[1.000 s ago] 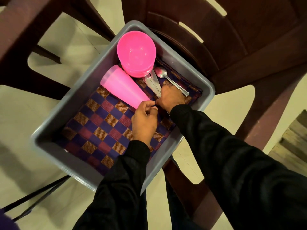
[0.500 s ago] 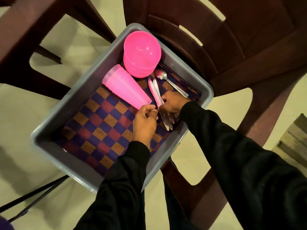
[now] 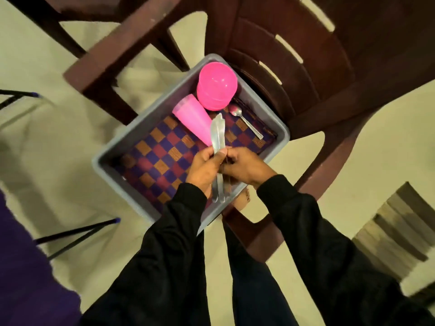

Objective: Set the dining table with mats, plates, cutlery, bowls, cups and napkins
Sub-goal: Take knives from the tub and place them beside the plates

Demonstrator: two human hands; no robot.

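The person wears long black sleeves [image 3: 313,231] that reach to both wrists, and the cuffs are ribbed. The trousers [image 3: 254,285] are dark. One foot [image 3: 242,199] below is bare.

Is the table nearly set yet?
Not yet. No set table shows. Both hands, left hand and right hand, hold shiny metal knives. Still in the grey plastic tub: pink bowls, pink cup, metal spoon, checked woven mat.
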